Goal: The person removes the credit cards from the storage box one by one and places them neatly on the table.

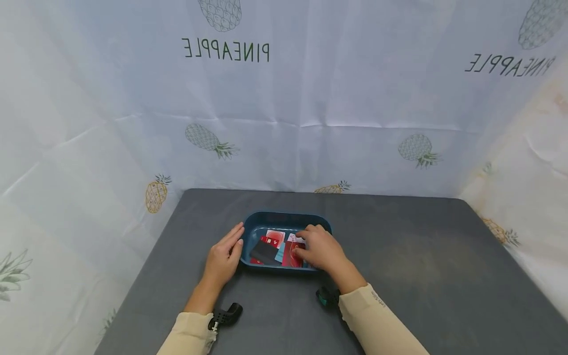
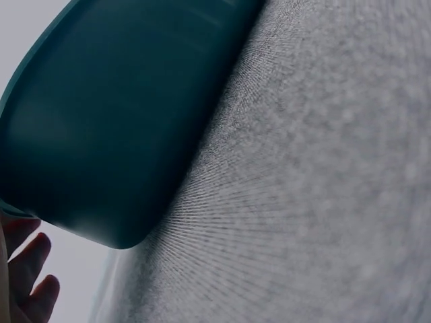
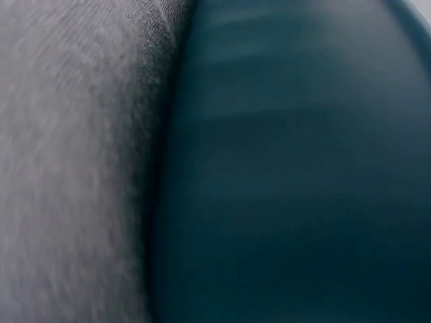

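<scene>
A dark teal tray (image 1: 286, 269) holds several cards, among them a black card (image 1: 265, 252), a dark red card (image 1: 290, 259), and a red-and-white card (image 1: 276, 236). My left hand (image 1: 223, 259) rests against the tray's left end, its fingers fairly straight along the rim. In the left wrist view, fingertips (image 2: 28, 266) show beside the tray's outer wall (image 2: 114, 128). My right hand (image 1: 321, 249) reaches over the right rim into the tray. Its thumb and forefinger stand apart over the dark red card and a pale pink card (image 1: 293, 237). The right wrist view has only the tray's side (image 3: 289, 168).
The tray stands on a dark grey tabletop (image 1: 408, 256). A pale cloth (image 1: 319, 88) printed with pineapples hangs behind the table and at both sides. Each wrist wears a black device, such as the left wrist device (image 1: 227, 314).
</scene>
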A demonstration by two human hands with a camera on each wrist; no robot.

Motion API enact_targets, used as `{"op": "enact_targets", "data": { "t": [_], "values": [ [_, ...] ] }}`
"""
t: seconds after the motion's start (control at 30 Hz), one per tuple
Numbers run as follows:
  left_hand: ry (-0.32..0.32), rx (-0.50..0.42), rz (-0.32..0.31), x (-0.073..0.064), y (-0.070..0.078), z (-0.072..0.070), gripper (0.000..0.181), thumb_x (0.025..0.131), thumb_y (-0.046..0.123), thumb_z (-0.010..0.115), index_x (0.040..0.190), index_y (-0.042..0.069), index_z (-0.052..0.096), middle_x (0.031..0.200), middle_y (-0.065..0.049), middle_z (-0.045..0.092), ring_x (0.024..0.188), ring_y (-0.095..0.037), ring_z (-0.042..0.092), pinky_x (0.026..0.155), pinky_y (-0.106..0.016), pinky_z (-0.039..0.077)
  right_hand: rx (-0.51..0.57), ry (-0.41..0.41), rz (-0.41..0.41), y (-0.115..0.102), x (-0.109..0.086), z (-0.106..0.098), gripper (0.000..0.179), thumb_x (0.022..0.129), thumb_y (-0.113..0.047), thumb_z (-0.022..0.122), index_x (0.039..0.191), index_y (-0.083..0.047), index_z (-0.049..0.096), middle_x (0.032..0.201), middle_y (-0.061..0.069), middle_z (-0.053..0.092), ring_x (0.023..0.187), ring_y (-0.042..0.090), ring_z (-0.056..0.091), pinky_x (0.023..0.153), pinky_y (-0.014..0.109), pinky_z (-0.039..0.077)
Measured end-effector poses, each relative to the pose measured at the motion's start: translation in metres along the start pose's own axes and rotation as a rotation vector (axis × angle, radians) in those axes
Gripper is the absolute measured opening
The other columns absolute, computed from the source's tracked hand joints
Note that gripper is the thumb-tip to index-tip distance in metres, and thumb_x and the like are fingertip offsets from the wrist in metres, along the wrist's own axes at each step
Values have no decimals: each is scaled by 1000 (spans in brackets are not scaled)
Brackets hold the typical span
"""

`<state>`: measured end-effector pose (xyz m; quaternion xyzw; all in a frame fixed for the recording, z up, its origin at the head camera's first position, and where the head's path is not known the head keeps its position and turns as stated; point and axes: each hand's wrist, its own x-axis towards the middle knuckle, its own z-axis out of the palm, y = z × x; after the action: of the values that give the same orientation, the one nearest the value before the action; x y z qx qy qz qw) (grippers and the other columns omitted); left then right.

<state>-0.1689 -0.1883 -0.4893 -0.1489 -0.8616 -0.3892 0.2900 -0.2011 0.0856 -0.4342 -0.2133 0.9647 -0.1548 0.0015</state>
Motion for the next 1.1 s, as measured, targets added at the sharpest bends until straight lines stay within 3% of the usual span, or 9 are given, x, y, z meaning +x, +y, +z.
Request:
{"op": "enact_targets", "data": {
  "t": [0.2, 0.43, 0.53, 0.73, 0.93, 1.1],
  "values": [
    [5, -102, -61, -5, -1, 0, 34, 95, 7, 63, 128, 3, 65, 137, -6, 60, 123, -25, 59, 103, -7, 30, -88, -90, 37, -2, -2, 8, 53, 77, -49, 79, 117, -16, 72, 103, 1, 65, 91, 18, 52, 79, 36, 49],
    [32, -147, -50, -2, -3, 2, 33, 93, 5, 65, 126, 2, 67, 135, -7, 61, 122, -26, 60, 102, -9, 33, -123, -105, 38, -1, 3, 6, 59, 71, -53, 82, 117, -16, 71, 102, 1, 59, 91, 19, 48, 80, 38, 48],
    [46, -147, -43, 1, -3, 2, 33, 93, 4, 64, 126, 3, 67, 135, -8, 62, 121, -26, 60, 102, -9, 33, -56, -93, 63, -1, 6, 5, 62, 69, -49, 85, 118, -17, 66, 104, 0, 62, 92, 17, 52, 79, 37, 50],
    [68, -125, -18, 5, -5, 2, 33, 92, 3, 65, 125, 2, 68, 133, -9, 63, 119, -27, 61, 102, -8, 33, 114, -61, 120, 0, 5, 1, 56, 76, -37, 85, 121, -22, 55, 106, 2, 71, 85, 17, 61, 73, 39, 55],
    [68, -114, -15, 5, -8, 4, 33, 91, 3, 66, 124, 2, 68, 132, -8, 63, 119, -26, 62, 102, -8, 34, 226, -14, 95, 3, 1, 0, 48, 82, -26, 80, 123, -25, 57, 108, 2, 70, 89, 18, 61, 75, 40, 56],
    [67, -116, -28, 1, -8, 4, 33, 91, 2, 66, 124, 2, 68, 132, -8, 64, 118, -28, 62, 102, -7, 33, 333, 10, 93, 6, 0, 2, 48, 84, -21, 79, 127, -24, 59, 100, -2, 65, 84, 15, 60, 68, 33, 54]
  ]
}}
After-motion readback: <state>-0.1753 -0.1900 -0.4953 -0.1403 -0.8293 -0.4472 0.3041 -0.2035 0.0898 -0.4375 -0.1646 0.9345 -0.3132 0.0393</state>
